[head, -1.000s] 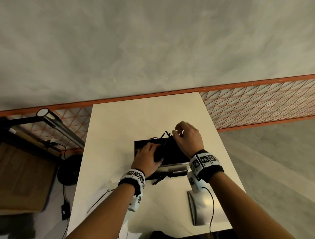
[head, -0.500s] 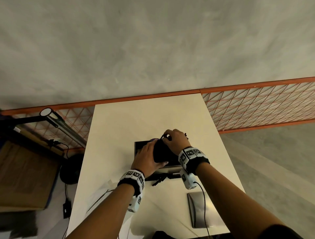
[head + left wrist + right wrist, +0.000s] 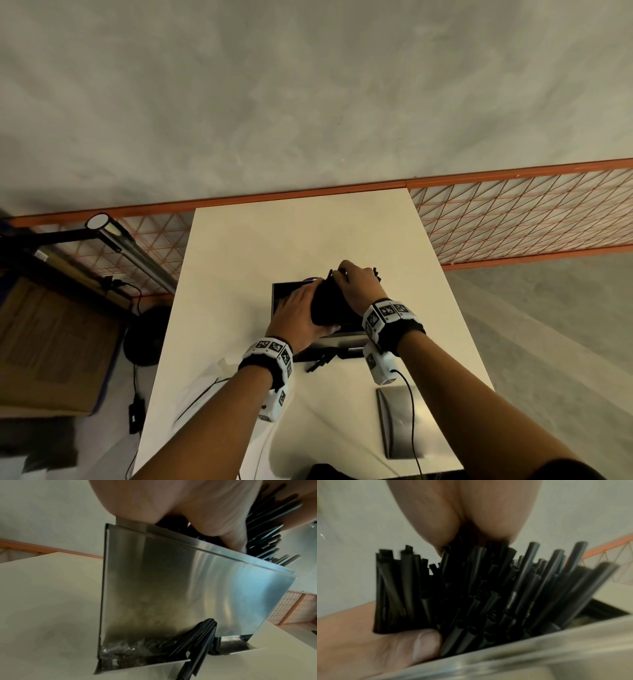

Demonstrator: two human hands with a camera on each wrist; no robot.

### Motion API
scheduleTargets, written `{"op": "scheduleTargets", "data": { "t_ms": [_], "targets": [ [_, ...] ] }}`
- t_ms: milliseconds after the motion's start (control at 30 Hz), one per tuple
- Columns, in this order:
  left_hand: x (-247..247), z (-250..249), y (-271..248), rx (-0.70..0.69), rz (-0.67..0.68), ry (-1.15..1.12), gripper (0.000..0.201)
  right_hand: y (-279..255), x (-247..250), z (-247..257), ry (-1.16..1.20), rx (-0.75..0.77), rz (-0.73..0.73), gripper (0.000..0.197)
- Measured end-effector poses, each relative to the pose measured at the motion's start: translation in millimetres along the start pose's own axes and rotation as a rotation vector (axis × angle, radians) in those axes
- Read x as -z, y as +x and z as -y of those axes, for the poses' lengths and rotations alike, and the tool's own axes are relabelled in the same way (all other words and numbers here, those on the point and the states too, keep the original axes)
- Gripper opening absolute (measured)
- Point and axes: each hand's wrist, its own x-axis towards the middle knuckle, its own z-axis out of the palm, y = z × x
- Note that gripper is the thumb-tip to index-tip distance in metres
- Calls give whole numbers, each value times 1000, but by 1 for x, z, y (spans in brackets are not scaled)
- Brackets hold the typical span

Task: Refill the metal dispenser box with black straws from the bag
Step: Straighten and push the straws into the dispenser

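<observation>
The metal dispenser box (image 3: 281, 297) stands open-topped in the middle of the table. A thick bundle of black straws (image 3: 327, 308) stands on end in its top opening. My left hand (image 3: 306, 305) wraps round the bundle from the left, its thumb (image 3: 423, 646) against the straws (image 3: 488, 595) at the box rim (image 3: 530, 646). My right hand (image 3: 347, 275) curls over the bundle's upper ends from the right. In the left wrist view a few straws (image 3: 199, 642) poke out of the slot at the bottom of the box front (image 3: 188, 588).
A flat metal lid (image 3: 400, 421) lies on the table (image 3: 291, 240) near the front right. A loose straw (image 3: 202, 397) lies at the front left. An orange mesh railing (image 3: 513, 219) runs behind the table; a lamp (image 3: 130, 246) and a cardboard box (image 3: 51, 342) are at the left.
My right hand has come left and down onto the top of the straw bundle. The left hand stays round the bundle at the box opening.
</observation>
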Motion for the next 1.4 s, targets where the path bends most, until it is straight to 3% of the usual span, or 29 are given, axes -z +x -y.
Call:
{"op": "scheduleTargets", "data": {
  "t_ms": [133, 333, 433, 567, 667, 733, 833, 967, 1167, 1400],
  "targets": [
    [0, -4, 3, 4, 1, -92, 109, -6, 5, 2, 105, 32, -51, 26],
    [-6, -19, 2, -44, -122, -223, 83, -9, 16, -5, 284, -18, -159, 16],
    [-7, -16, 5, -87, -57, -166, 77, -10, 12, -17, 188, 12, -190, 11],
    [2, -19, 12, -117, 12, -59, 75, -16, 12, -22, 61, 155, -340, 11],
    [7, -29, 20, -160, 46, 3, 73, -19, 14, -24, 90, 71, -429, 20],
    [7, -33, 23, -163, 84, 48, 78, -20, 18, -25, 97, -41, -355, 29],
    [5, -30, 23, -91, 109, 24, 89, -24, 22, -28, 64, -50, -143, 31],
    [4, -10, 9, -77, 85, -77, 102, -20, 28, -44, 176, -109, -174, 32],
    [0, 0, -3, -83, 69, -19, 121, -14, 29, -42, 108, -71, -135, 30],
    [0, -3, 0, 11, 24, -45, 110, -20, 18, -32, 113, -95, -66, 37]
  ]
}}
